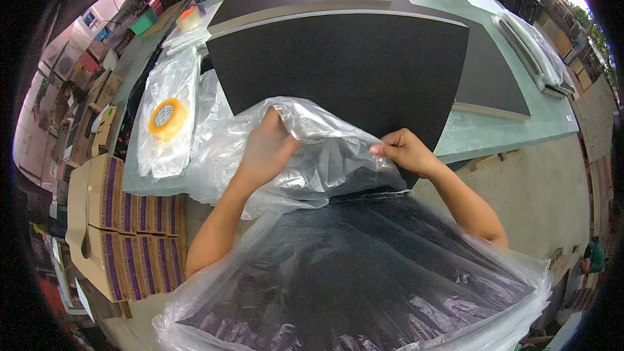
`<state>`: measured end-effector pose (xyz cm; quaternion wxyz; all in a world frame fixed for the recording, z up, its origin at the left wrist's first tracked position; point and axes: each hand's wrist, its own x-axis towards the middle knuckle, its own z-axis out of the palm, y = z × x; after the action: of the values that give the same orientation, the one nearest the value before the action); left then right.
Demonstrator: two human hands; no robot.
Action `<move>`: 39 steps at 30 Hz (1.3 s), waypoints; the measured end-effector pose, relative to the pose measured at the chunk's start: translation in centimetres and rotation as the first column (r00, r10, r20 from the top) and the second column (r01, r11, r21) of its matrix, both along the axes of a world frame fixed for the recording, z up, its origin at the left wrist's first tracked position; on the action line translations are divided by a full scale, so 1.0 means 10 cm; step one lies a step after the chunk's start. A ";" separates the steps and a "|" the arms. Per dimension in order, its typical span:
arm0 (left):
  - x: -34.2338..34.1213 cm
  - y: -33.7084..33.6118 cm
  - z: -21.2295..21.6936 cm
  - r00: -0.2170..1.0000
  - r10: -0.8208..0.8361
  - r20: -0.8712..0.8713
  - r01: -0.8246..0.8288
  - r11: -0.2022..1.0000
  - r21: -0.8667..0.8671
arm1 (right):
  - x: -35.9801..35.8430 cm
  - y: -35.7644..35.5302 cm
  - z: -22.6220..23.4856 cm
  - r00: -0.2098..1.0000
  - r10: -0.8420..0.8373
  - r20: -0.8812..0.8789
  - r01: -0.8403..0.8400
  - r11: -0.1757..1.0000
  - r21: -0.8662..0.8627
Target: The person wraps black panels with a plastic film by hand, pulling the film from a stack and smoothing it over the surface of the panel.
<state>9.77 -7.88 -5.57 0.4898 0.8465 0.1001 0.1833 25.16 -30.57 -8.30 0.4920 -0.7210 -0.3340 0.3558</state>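
Note:
A large black panel [351, 273], wrapped in a clear plastic bag [305, 114], lies closest to my body. My left hand [265, 149] is closed on the bunched film at the bag's far end, its fingers partly covered by the plastic. With thumb and fingers pinched, my right hand [406, 151] grips the edge of the same bag further right. Between the two hands the film is stretched and wrinkled. Just beyond them, a bare black board [344, 65] rests on the table, its pale edge facing up.
A roll of yellow tape [168, 119] lies on folded clear plastic bags [175, 156] at the left of the greenish table [507, 133]. More dark boards [497, 71] and wrapped panels [533, 52] lie at the right. Stacked cardboard cartons [104, 214] stand on the lower left.

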 end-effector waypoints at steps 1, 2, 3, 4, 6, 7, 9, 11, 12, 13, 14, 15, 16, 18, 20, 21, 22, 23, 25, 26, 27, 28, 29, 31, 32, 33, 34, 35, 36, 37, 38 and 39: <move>0.01 0.05 0.00 1.000 -0.016 0.023 0.015 0.999 0.052 | -0.02 0.01 0.01 0.998 0.040 -0.044 -0.039 0.999 0.018; 0.02 0.07 0.01 0.998 -0.033 0.046 0.028 0.994 0.105 | -0.03 0.01 0.05 0.993 0.080 -0.086 -0.077 0.996 0.038; 0.04 0.02 0.02 0.996 -0.030 0.088 0.034 0.999 -0.040 | -0.05 0.01 0.09 0.984 0.121 -0.127 -0.114 0.992 0.059; 0.04 -0.15 0.11 0.992 -0.017 0.122 0.039 0.982 -0.183 | -0.07 0.02 0.14 0.979 0.170 -0.116 -0.165 0.985 0.053; 0.00 -0.36 0.25 0.989 -0.080 0.124 0.119 0.930 -0.347 | -0.20 0.14 0.25 0.963 0.268 -0.014 -0.266 0.961 0.078; 0.02 -0.47 0.31 0.971 -0.196 0.135 0.228 0.932 -0.283 | -0.28 0.19 0.27 0.952 0.305 0.034 -0.307 0.948 0.082; 0.00 -0.63 0.33 0.944 -0.287 0.164 0.307 0.944 -0.121 | -0.47 0.29 0.25 0.946 0.318 -0.066 -0.311 0.946 0.094; -0.01 -0.58 0.23 0.965 -0.202 0.166 0.240 0.935 -0.261 | -0.55 0.33 0.17 0.968 0.237 -0.078 -0.215 0.951 0.223; -0.01 -0.55 0.17 0.974 -0.159 0.162 0.206 0.921 -0.330 | -0.49 0.29 0.22 0.958 0.239 -0.156 -0.208 0.959 0.192; -0.04 -0.52 0.13 0.979 -0.147 0.140 0.188 0.919 -0.348 | -0.43 0.24 0.33 0.943 0.237 -0.234 -0.202 0.966 0.162; -0.09 -0.50 0.09 0.984 -0.136 0.118 0.170 0.916 -0.365 | -0.41 0.20 0.32 0.913 0.218 -0.344 -0.125 0.954 0.273; -0.11 -0.48 0.07 0.988 -0.124 0.095 0.152 0.912 -0.381 | -0.31 0.17 0.30 0.879 0.260 -0.399 -0.157 0.949 0.274; -0.09 -0.55 0.11 0.979 -0.184 0.084 0.201 0.931 -0.305 | -0.30 0.17 0.32 0.905 0.228 -0.360 -0.143 0.959 0.246; -0.06 -0.75 0.23 0.959 -0.281 0.046 0.285 0.946 -0.154 | -0.38 0.21 0.39 0.926 0.202 -0.318 -0.131 0.964 0.229; -0.08 -0.79 0.19 0.960 -0.280 -0.003 0.271 0.932 -0.242 | -0.49 0.30 0.39 0.961 0.171 -0.216 -0.119 0.964 0.237; -0.09 -0.81 0.17 0.959 -0.281 -0.028 0.261 0.922 -0.286 | -0.46 0.29 0.33 0.936 0.096 -0.339 -0.008 0.968 0.252; -0.09 -0.78 0.16 0.969 -0.248 0.001 0.235 0.918 -0.318 | -0.42 0.27 0.30 0.889 0.023 -0.456 0.107 0.960 0.258; -0.11 -0.75 0.15 0.977 -0.213 0.028 0.209 0.913 -0.351 | -0.37 0.24 0.30 0.822 -0.042 -0.568 0.220 0.943 0.249; -0.12 -0.70 0.15 0.981 -0.192 0.026 0.189 0.913 -0.363 | -0.23 0.15 0.37 0.854 0.078 -0.515 0.131 0.925 0.357; -0.12 -0.69 0.16 0.978 -0.208 -0.002 0.195 0.920 -0.340 | -0.25 0.13 0.39 0.910 0.090 -0.404 0.059 0.938 0.342; -0.12 -0.68 0.17 0.974 -0.222 -0.031 0.201 0.926 -0.318 | -0.28 0.11 0.43 0.952 0.107 -0.288 -0.010 0.948 0.318; -0.11 -0.67 0.14 0.970 -0.241 -0.015 0.225 0.926 -0.302 | -0.29 0.10 0.46 0.940 0.140 -0.311 -0.031 0.943 0.332; -0.10 -0.67 0.09 0.966 -0.259 0.002 0.249 0.926 -0.285 | -0.30 0.11 0.49 0.927 0.174 -0.333 -0.051 0.937 0.346; -0.09 -0.68 0.08 0.963 -0.266 0.043 0.268 0.931 -0.248 | -0.29 0.10 0.50 0.906 0.224 -0.359 -0.091 0.932 0.350; -0.08 -0.69 0.11 0.965 -0.255 0.068 0.263 0.937 -0.229 | -0.27 0.10 0.50 0.900 0.240 -0.364 -0.112 0.934 0.340; -0.09 -0.71 0.15 0.966 -0.242 0.093 0.257 0.943 -0.211 | -0.26 0.10 0.49 0.893 0.258 -0.369 -0.133 0.935 0.329; -0.10 -0.71 0.19 0.965 -0.253 0.066 0.259 0.960 -0.109 | -0.27 0.10 0.47 0.884 0.265 -0.385 -0.134 0.933 0.334; -0.11 -0.69 0.22 0.965 -0.260 0.039 0.260 0.966 -0.006 | -0.29 0.12 0.43 0.875 0.273 -0.400 -0.136 0.931 0.338; -0.14 -0.67 0.24 0.965 -0.263 0.011 0.261 0.961 0.096 | -0.30 0.12 0.42 0.865 0.282 -0.414 -0.139 0.930 0.341; -0.19 -0.60 0.19 0.975 -0.221 -0.002 0.220 0.971 0.098 | -0.28 0.11 0.44 0.842 0.289 -0.456 -0.084 0.905 0.417; -0.27 -0.45 0.04 0.983 -0.185 -0.013 0.186 0.978 0.097 | -0.23 0.06 0.48 0.818 0.291 -0.497 -0.018 0.875 0.483; -0.37 -0.28 -0.13 0.988 -0.155 -0.025 0.157 0.983 0.096 | -0.15 0.00 0.50 0.792 0.294 -0.535 0.055 0.838 0.543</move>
<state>6.08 -10.64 -6.85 0.4596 0.8763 0.0288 0.1416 23.63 -30.57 -3.27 0.7269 -0.3822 -0.2931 0.4895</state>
